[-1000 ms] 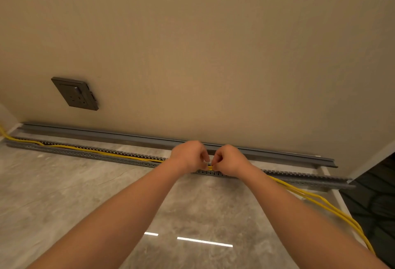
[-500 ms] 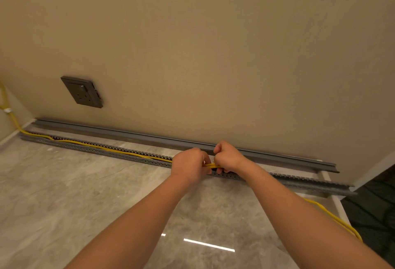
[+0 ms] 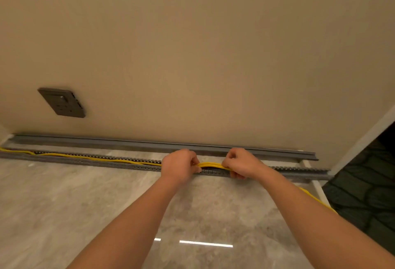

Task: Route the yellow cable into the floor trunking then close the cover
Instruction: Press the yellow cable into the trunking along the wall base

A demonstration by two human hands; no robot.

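A grey slotted floor trunking [image 3: 85,160] runs left to right along the floor, a little in front of the wall. The yellow cable [image 3: 210,165] lies inside it on the left stretch and arches up just above the channel between my hands. My left hand [image 3: 179,167] and my right hand [image 3: 240,164] are both closed on the cable, a short gap apart. Right of my right hand the cable leaves the trunking and trails across the floor [image 3: 316,200]. The long grey cover [image 3: 128,143] lies separately against the foot of the wall.
A dark wall socket [image 3: 63,103] sits low on the beige wall at left. The floor is glossy grey marble tile [image 3: 64,204]. A white door frame [image 3: 361,140] and a dark patterned floor [image 3: 363,194] lie at the right.
My hands have moved apart along the cable, the right one shifting rightwards, so a short arched stretch of yellow cable now shows between them. The camera view has shifted slightly.
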